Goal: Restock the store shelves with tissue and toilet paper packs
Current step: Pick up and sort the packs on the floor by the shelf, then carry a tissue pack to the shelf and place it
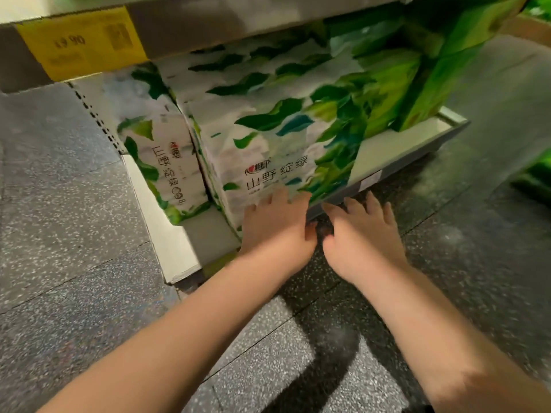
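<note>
A large tissue pack [268,135], white with green leaf print and black characters, sits on the bottom shelf [396,150] of a store rack. My left hand [275,226] presses flat against the pack's near lower face, fingers straight. My right hand [362,236] is beside it, fingers spread, its fingertips at the shelf's front edge just right of the pack. A second, narrower pack [162,162] of the same print stands to the left, touching the first. More green packs [441,64] fill the shelf behind and to the right.
The shelf above [190,28] overhangs the packs and carries a yellow price label [80,43]. A perforated upright [98,117] bounds the shelf's left side. Grey speckled floor tiles [65,234] lie all around. Another green pack [533,174] shows at the right edge.
</note>
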